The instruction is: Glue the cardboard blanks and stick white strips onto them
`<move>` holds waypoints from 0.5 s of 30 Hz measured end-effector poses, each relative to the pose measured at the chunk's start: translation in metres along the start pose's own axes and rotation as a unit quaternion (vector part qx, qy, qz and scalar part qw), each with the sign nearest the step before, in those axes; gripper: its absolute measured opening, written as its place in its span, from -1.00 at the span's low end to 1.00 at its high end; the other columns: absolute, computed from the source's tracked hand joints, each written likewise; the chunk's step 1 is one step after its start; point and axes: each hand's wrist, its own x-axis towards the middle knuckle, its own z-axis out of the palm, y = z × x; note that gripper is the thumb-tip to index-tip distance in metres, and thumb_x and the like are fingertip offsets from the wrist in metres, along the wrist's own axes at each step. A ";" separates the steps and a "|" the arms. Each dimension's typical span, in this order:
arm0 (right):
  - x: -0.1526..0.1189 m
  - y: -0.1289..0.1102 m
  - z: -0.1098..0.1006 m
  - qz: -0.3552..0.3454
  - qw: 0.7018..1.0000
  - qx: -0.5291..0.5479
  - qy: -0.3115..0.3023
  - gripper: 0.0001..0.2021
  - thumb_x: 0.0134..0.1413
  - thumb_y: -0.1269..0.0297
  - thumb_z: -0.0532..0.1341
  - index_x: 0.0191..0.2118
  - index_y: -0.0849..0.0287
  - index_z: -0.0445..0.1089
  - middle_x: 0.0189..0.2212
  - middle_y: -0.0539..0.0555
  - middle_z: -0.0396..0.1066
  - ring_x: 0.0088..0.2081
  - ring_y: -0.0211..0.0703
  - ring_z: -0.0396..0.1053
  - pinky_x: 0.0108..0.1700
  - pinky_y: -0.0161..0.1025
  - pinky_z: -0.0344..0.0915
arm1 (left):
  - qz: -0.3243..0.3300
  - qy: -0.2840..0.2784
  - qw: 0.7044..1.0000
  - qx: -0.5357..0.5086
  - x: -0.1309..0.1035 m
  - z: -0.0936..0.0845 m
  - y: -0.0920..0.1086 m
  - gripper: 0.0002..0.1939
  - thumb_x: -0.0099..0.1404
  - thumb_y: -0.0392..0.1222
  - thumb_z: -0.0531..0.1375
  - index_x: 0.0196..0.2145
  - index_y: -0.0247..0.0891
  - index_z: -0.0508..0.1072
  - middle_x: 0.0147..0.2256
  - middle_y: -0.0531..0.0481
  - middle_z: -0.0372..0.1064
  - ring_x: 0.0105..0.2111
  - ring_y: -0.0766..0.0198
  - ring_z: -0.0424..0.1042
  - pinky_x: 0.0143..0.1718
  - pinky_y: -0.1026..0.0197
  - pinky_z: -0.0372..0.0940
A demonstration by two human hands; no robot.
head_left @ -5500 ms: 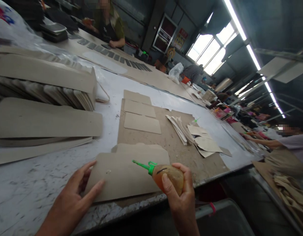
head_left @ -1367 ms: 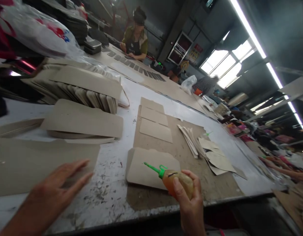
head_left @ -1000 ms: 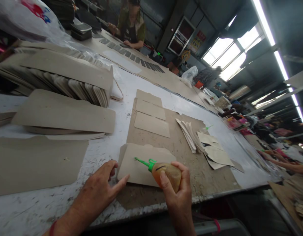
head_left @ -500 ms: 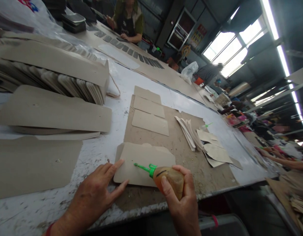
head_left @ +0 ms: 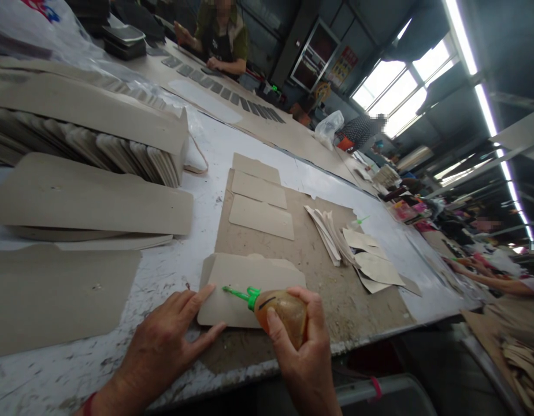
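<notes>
A beige shaped piece [head_left: 245,271] lies on a brown sheet [head_left: 336,312] at the table's front edge. My left hand [head_left: 167,329] rests at its left end, thumb and forefinger spread and touching it, the other fingers partly hidden. My right hand [head_left: 301,341] is wrapped round a squeeze bottle [head_left: 282,312] of amber liquid. The bottle's green nozzle [head_left: 238,293] points left, its tip over the left part of the beige piece. Whether the tip touches the surface I cannot tell.
Three beige pieces [head_left: 260,216] lie in a column behind. Thin strips [head_left: 327,234] and pale pieces [head_left: 377,268] are to the right. Large panels [head_left: 93,193] and a stacked bundle [head_left: 89,110] fill the left. Across the table sits a person [head_left: 221,43].
My right hand has moved left with the bottle, bringing the nozzle tip closer to my left forefinger. My left hand stays on the beige piece. The view has shifted slightly.
</notes>
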 end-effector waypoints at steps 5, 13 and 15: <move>-0.004 -0.001 -0.010 -0.007 1.000 -0.010 0.023 -0.73 0.20 0.06 0.31 -0.04 0.02 0.40 -0.14 0.05 0.44 -0.16 -0.05 0.45 -0.06 -0.15 0.39 | 0.002 -0.006 1.000 0.002 0.001 0.001 0.000 -0.45 0.54 0.19 0.01 0.13 -0.37 0.39 -0.25 -0.07 0.49 -0.29 0.16 0.56 -0.23 0.15 0.43; -0.009 0.040 -0.067 0.184 0.964 0.129 0.140 -0.41 0.05 -0.17 0.41 0.05 0.09 0.32 -0.23 0.06 0.52 -0.28 -0.04 0.49 -0.25 -0.18 0.44 | 0.008 -0.014 1.000 -0.007 -0.009 0.009 -0.007 -0.40 0.52 0.22 0.03 0.20 -0.36 0.36 -0.17 -0.13 0.47 -0.21 0.09 0.56 -0.14 0.09 0.38; -0.011 0.051 -0.081 0.198 0.958 0.121 0.170 -0.34 -0.06 -0.20 0.45 0.03 0.11 0.33 -0.25 0.07 0.52 -0.31 -0.02 0.49 -0.29 -0.16 0.45 | -0.004 -0.029 0.999 -0.015 -0.017 0.014 -0.011 -0.37 0.50 0.24 0.07 0.24 -0.33 0.34 -0.13 -0.15 0.47 -0.19 0.05 0.55 -0.15 0.08 0.36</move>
